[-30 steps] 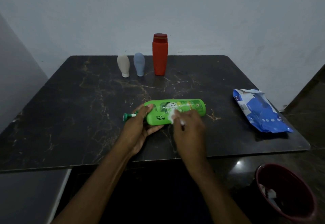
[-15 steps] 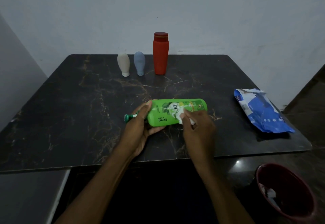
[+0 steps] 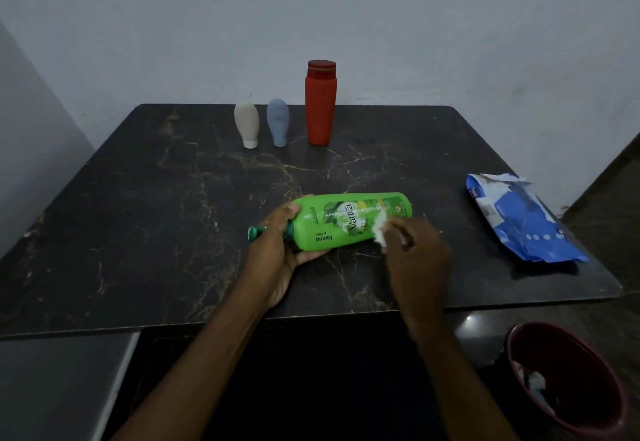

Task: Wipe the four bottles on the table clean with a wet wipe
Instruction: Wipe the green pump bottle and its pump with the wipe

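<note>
A green bottle (image 3: 346,222) lies on its side near the front of the dark marble table (image 3: 138,215), its dark green cap pointing left. My left hand (image 3: 277,253) grips its neck end. My right hand (image 3: 415,253) presses a crumpled white wet wipe (image 3: 380,233) against the bottle's right part. At the back of the table stand a beige bottle (image 3: 246,128), a grey-blue bottle (image 3: 278,126) and a tall red bottle (image 3: 321,103), all upright and apart from my hands.
A blue wet-wipe pack (image 3: 519,219), torn open, lies at the table's right edge. A dark red bin (image 3: 568,381) with white scraps inside stands on the floor at the lower right. A wall runs behind the table.
My right hand has slid the wipe rightward along the green bottle, from near its label's left part toward its base. The left hand keeps its hold.
</note>
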Demonstrator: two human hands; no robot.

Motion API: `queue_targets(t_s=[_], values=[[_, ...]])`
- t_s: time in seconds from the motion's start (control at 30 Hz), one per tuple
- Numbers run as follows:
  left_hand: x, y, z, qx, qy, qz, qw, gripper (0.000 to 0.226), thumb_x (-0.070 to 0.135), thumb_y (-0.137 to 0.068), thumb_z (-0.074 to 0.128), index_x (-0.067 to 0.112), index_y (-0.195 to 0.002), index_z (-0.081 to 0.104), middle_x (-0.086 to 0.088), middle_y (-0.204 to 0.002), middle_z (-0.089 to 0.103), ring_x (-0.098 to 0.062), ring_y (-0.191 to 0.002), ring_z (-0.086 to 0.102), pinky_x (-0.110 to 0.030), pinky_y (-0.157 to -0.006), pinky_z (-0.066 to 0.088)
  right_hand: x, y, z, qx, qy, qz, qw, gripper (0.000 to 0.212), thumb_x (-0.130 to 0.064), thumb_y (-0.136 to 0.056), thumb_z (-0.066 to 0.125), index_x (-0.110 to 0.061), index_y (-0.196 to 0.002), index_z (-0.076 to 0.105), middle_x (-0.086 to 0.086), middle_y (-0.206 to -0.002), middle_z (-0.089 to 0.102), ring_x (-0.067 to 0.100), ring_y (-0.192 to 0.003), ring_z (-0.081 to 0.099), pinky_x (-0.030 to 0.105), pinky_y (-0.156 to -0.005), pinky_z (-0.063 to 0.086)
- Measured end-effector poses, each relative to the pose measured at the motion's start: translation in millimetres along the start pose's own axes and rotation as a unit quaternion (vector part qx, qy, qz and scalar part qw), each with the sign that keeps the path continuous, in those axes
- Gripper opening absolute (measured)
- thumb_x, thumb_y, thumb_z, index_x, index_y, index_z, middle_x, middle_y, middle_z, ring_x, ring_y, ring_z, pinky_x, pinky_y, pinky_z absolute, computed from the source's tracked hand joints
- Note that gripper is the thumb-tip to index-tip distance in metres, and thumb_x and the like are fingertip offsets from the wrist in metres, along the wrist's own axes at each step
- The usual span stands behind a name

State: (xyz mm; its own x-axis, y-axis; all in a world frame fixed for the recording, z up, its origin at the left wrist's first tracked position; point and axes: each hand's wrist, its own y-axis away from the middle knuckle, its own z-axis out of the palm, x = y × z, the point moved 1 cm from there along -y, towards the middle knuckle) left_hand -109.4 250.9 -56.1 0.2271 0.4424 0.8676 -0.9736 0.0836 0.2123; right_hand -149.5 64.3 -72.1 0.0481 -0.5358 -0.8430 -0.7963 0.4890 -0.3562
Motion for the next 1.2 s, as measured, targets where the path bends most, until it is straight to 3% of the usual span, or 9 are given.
queue_targets(t_s=[0.07, 0.2, 0.4, 0.6, 0.73, 0.77, 0.9, 1.0, 1.2], values=[[0.0, 0.5, -0.5, 0.000, -0.001, 0.003, 1.000, 0.034, 0.024, -0.105, 0.047, 0.007, -0.130, 0.063, -0.016, -0.124, 0.072, -0.035, -0.112, 0.070, -0.050, -0.081, 0.062, 10.9, -10.9, -8.7, 0.020, -0.002, 0.019, 1.000, 0.014, -0.018, -0.093, 0.066, -0.020, -0.106, 0.072, -0.006, -0.097, 0.071, -0.005, -0.082, 0.063, 0.020, -0.076, 0.056], [-1.3, 0.2, -0.6, 0.008, -0.006, 0.007, 1.000, 0.035, 0.024, -0.105, 0.047, 0.006, -0.131, 0.062, -0.017, -0.125, 0.071, -0.036, -0.113, 0.069, -0.052, -0.084, 0.062, -12.1, 10.1, 8.4, -0.005, 0.007, 0.000, 1.000, 0.015, -0.017, -0.095, 0.063, -0.020, -0.108, 0.072, -0.003, -0.097, 0.068, -0.003, -0.079, 0.061, 0.012, -0.066, 0.052], [-2.0, -1.9, -2.4, 0.012, -0.008, -0.004, 1.000, 0.036, 0.024, -0.103, 0.051, 0.005, -0.131, 0.062, -0.021, -0.126, 0.069, -0.036, -0.112, 0.069, -0.051, -0.088, 0.059, -46.4, 44.1, 34.8, -0.071, -0.042, -0.153, 0.985, 0.015, -0.008, -0.093, 0.067, -0.010, -0.105, 0.076, 0.000, -0.092, 0.060, 0.007, -0.079, 0.059, 0.016, -0.072, 0.049], [-2.2, -1.9, -1.8, 0.005, -0.015, 0.006, 1.000, 0.034, 0.023, -0.105, 0.047, 0.007, -0.130, 0.063, -0.018, -0.125, 0.070, -0.037, -0.113, 0.069, -0.054, -0.084, 0.061, 5.9, -7.7, -6.5, -0.009, 0.013, -0.041, 0.999, 0.013, -0.019, -0.095, 0.065, -0.013, -0.105, 0.072, 0.000, -0.095, 0.066, -0.005, -0.075, 0.058, 0.007, -0.065, 0.050], [-1.6, -1.3, -2.1, -0.001, -0.018, 0.011, 1.000, 0.034, 0.022, -0.106, 0.046, 0.007, -0.131, 0.063, -0.016, -0.124, 0.071, -0.036, -0.111, 0.071, -0.051, -0.082, 0.062, 25.8, -29.9, -21.1, 0.029, 0.034, 0.017, 0.999, 0.012, -0.023, -0.093, 0.067, -0.016, -0.101, 0.072, -0.003, -0.091, 0.066, 0.002, -0.077, 0.060, 0.037, -0.076, 0.057], [-1.6, -1.0, -1.5, -0.001, -0.018, 0.012, 1.000, 0.034, 0.022, -0.106, 0.046, 0.007, -0.131, 0.063, -0.016, -0.124, 0.072, -0.036, -0.111, 0.071, -0.051, -0.082, 0.062, 20.8, -27.3, -18.2, 0.031, 0.029, 0.009, 0.999, 0.012, -0.021, -0.093, 0.067, -0.015, -0.102, 0.073, -0.002, -0.093, 0.066, 0.003, -0.079, 0.060, 0.037, -0.076, 0.058], [-1.6, 0.8, -2.1, 0.002, -0.018, 0.013, 1.000, 0.034, 0.021, -0.105, 0.045, 0.007, -0.130, 0.064, -0.016, -0.124, 0.072, -0.036, -0.113, 0.070, -0.052, -0.083, 0.062, -17.3, 6.9, 9.2, -0.037, -0.010, -0.059, 0.998, 0.018, -0.011, -0.093, 0.067, -0.014, -0.109, 0.072, -0.002, -0.100, 0.062, -0.001, -0.081, 0.059, 0.009, -0.069, 0.051], [-1.5, 0.6, -2.3, 0.003, -0.014, 0.018, 1.000, 0.032, 0.020, -0.105, 0.046, 0.009, -0.128, 0.065, -0.015, -0.123, 0.072, -0.034, -0.112, 0.070, -0.051, -0.082, 0.062, -29.3, 23.6, 23.0, -0.073, -0.029, -0.125, 0.989, 0.020, -0.010, -0.089, 0.072, -0.014, -0.108, 0.075, -0.004, -0.095, 0.061, 0.000, -0.081, 0.059, 0.007, -0.072, 0.046], [-1.1, 1.9, -1.4, -0.013, -0.022, 0.024, 0.999, 0.029, 0.018, -0.105, 0.045, 0.014, -0.117, 0.071, -0.011, -0.117, 0.075, -0.031, -0.107, 0.073, -0.052, -0.082, 0.062, 17.5, -24.7, -14.6, 0.005, -0.013, 0.002, 1.000, 0.016, -0.027, -0.090, 0.071, -0.014, -0.100, 0.071, -0.013, -0.087, 0.064, -0.006, -0.075, 0.061, 0.012, -0.065, 0.052]])
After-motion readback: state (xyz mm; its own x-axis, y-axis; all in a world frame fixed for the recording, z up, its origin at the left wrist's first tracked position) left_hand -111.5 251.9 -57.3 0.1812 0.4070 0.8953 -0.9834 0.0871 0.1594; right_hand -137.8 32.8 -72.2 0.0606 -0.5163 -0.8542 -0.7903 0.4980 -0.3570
